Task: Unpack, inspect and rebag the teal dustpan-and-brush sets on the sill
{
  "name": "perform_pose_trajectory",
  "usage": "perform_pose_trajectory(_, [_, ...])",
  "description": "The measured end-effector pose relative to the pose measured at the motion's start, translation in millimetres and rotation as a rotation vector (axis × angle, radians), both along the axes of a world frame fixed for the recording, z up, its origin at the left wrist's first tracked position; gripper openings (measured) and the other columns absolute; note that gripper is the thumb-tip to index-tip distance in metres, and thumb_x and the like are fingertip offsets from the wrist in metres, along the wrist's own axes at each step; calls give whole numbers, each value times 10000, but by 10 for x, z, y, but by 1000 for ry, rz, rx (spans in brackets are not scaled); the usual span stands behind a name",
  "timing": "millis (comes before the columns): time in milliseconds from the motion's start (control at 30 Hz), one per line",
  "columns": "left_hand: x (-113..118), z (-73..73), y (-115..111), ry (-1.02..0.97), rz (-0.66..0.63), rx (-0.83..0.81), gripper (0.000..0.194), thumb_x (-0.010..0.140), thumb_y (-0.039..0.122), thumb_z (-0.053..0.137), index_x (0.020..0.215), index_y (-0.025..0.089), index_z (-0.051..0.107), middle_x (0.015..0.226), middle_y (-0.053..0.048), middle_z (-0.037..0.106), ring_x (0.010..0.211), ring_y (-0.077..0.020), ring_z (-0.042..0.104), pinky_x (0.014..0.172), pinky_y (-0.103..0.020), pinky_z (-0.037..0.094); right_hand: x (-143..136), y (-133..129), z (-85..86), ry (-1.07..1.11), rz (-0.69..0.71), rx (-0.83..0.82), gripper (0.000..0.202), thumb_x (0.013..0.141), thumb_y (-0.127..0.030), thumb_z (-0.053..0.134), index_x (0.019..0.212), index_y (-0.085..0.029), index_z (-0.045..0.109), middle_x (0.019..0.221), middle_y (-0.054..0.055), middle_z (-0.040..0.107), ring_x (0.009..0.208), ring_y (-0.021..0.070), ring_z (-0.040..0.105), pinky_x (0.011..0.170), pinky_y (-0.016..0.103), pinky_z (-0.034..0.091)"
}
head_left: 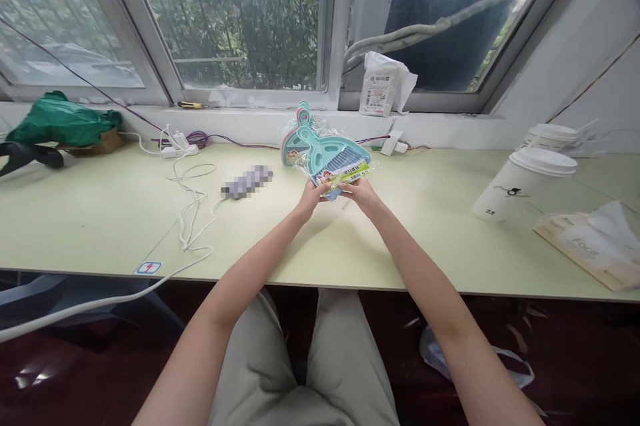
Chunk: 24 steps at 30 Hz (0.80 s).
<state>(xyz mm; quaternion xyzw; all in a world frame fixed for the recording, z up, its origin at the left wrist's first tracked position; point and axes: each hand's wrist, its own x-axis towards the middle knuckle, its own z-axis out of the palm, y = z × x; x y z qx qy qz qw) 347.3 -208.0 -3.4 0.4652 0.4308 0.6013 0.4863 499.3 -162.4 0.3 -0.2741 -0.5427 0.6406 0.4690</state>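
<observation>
A teal dustpan and brush set (334,153) in clear plastic wrap, with a yellow-green printed label, is held up over the table between both hands, its handle pointing up and away. My left hand (313,199) grips its lower left edge, thumb on the front. My right hand (363,194) is closed on the lower right edge beside the label. Just behind stand more wrapped dustpan sets (295,141), teal and pinkish, stacked against the wall below the window; the held set partly hides them.
On the pale yellow table (420,239) lie a blurred power strip (247,181) and loose white cables (187,213) to the left. A green bag (65,121) is at far left. Rightward stand a paper cup (523,183) and a tissue pack (590,243). A white package (379,89) rests on the sill.
</observation>
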Motion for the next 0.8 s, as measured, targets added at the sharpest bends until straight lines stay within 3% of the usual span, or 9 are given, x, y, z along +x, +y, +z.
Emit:
perform_pose_trajectory(133, [10,-14,24,-32,-49,24,475,669,337,694,1097,185,552,1176,-80,650,970,-217,634,794,-371,555,62,46,82,54,-23,-111,209,812,-336,713,950,-200,634,984,53,739,865,213,704,824,427,601])
perform_pose_trajectory(233, [10,-36,52,-82,-88,31,497,643,318,714,1087,177,544,1171,-90,646,928,-213,633,763,-386,568,112,134,99,131,-178,-208,149,905,-342,594,900,-194,607,886,41,731,758,189,701,758,397,613])
perform_pose_trajectory(333, [-11,-39,61,-93,-115,24,532,632,301,735,1105,180,524,1183,-93,636,917,-212,627,742,-402,579,165,195,74,180,-357,-183,116,880,-304,642,861,-196,602,806,11,714,704,147,686,733,312,610])
perform_pose_trajectory(600, [-26,7,-23,-33,-229,11,540,678,303,745,1162,197,529,1235,-101,617,1019,-248,617,779,-416,581,203,200,-38,188,-484,-155,300,758,-419,769,869,-180,626,808,25,706,671,145,681,640,263,599])
perform_pose_trajectory(700, [-30,-2,-5,-41,-205,13,550,680,300,746,1170,200,519,1232,-96,618,1011,-248,624,801,-441,580,200,228,-42,222,-452,-132,334,764,-464,744,923,-197,622,862,26,710,730,152,688,697,282,608])
perform_pose_trajectory(800, [-66,-3,37,-91,-159,21,562,670,290,751,1170,199,510,1242,-96,613,997,-243,630,797,-452,586,161,221,-31,248,-309,-37,400,718,-451,775,1002,-229,602,986,20,707,893,173,694,849,321,597])
